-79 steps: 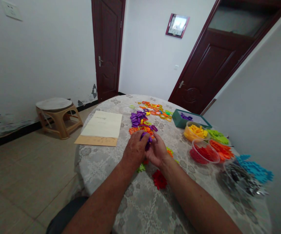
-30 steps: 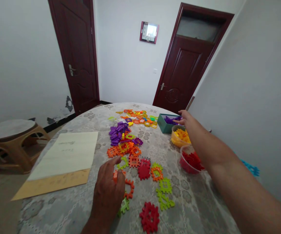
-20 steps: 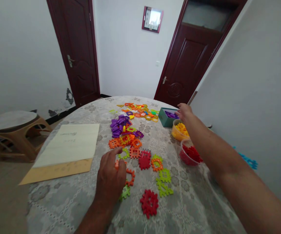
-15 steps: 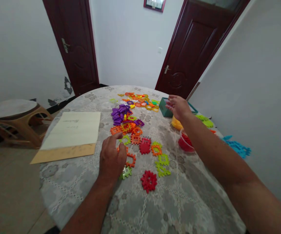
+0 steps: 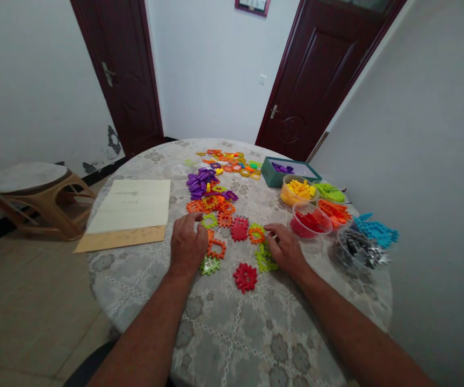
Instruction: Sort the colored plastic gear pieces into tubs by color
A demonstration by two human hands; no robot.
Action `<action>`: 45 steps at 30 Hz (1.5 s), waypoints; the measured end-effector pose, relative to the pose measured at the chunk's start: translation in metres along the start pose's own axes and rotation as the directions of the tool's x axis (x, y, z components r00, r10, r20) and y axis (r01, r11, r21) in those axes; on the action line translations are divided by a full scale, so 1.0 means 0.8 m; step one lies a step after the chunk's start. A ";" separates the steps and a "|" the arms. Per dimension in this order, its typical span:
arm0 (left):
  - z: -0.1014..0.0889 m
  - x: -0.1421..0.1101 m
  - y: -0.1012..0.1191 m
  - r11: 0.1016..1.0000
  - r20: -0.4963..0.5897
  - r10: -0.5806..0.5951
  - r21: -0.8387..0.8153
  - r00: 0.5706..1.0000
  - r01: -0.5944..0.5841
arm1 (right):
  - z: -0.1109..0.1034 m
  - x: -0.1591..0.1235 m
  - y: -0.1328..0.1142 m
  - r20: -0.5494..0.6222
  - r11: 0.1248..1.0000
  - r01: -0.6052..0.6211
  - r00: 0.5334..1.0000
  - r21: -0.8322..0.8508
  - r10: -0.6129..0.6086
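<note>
My left hand (image 5: 188, 243) rests on the tablecloth with thumb and index finger apart and nothing seen in it. Just right of it lie an orange square building piece (image 5: 218, 249) and a light green one (image 5: 210, 265). My right hand (image 5: 286, 247) is low over the table, fingers loosely apart, beside an orange ring-shaped piece (image 5: 256, 235) and some lime green pieces (image 5: 265, 259), which it partly covers. Between my hands sit red pieces (image 5: 239, 229) and, closer to me, a red toothed cluster (image 5: 245, 277). A purple pile (image 5: 202, 184) is farther off.
On the right stand a green box (image 5: 272, 176) with purple pieces and tubs of yellow (image 5: 300, 189), red (image 5: 310, 221), orange (image 5: 334, 213) and grey pieces (image 5: 359, 247). Blue pieces (image 5: 377, 230) lie near the wall. Paper sheets (image 5: 129, 207) lie left; a stool (image 5: 41, 199) stands beyond.
My right hand has come back from over the green box to the lime green pieces, uncovering the tubs. My left hand has hardly moved. The view has shifted slightly.
</note>
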State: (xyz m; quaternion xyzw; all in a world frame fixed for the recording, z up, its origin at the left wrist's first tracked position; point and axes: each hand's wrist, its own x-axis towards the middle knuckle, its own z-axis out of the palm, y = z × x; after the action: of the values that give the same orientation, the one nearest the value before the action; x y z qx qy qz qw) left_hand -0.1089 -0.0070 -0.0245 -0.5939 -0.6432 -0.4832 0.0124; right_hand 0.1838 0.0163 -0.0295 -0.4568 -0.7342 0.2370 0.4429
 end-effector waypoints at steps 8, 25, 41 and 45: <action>0.007 0.004 -0.008 0.995 0.037 0.070 0.062 0.997 -0.072 | 0.009 0.005 0.020 0.221 0.978 0.147 0.969 -0.147 -0.112; 0.006 0.020 -0.024 0.970 0.191 -0.214 0.154 0.958 0.187 | 0.012 0.021 0.033 0.039 0.980 -0.194 0.980 -0.032 0.196; 0.004 0.012 -0.021 0.972 0.241 -0.233 0.038 0.942 0.231 | 0.003 0.019 0.037 0.055 0.976 -0.217 0.975 0.000 0.217; -0.002 0.010 -0.023 0.974 0.289 -0.218 -0.001 0.932 0.228 | 0.000 0.017 0.038 0.086 0.981 -0.195 0.977 -0.007 0.195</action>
State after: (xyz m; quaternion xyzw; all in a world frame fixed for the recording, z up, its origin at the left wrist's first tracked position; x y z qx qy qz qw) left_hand -0.1264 0.0015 -0.0302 -0.5809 -0.6930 -0.4012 -0.1462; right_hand 0.1953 0.0421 -0.0462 -0.5157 -0.7041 0.2992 0.3857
